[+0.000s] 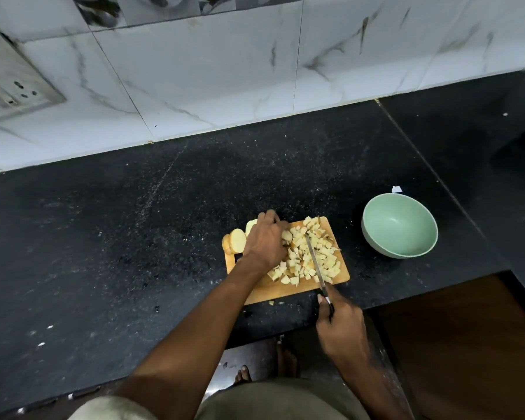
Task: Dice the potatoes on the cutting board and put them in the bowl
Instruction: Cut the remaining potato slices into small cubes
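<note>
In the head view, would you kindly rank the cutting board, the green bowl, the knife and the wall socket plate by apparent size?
1. Cutting board, largest.
2. Wall socket plate and green bowl: alike, and wide-angle distortion at the frame's edge makes ranking unsure.
3. Knife, long but thin, smallest in area.

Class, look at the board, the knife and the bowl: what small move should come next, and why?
Probably a downward cut: the right hand holds the knife over the diced pile, the left hand steadies pieces, uncut slices wait at the board's left edge, and the bowl is empty.
</note>
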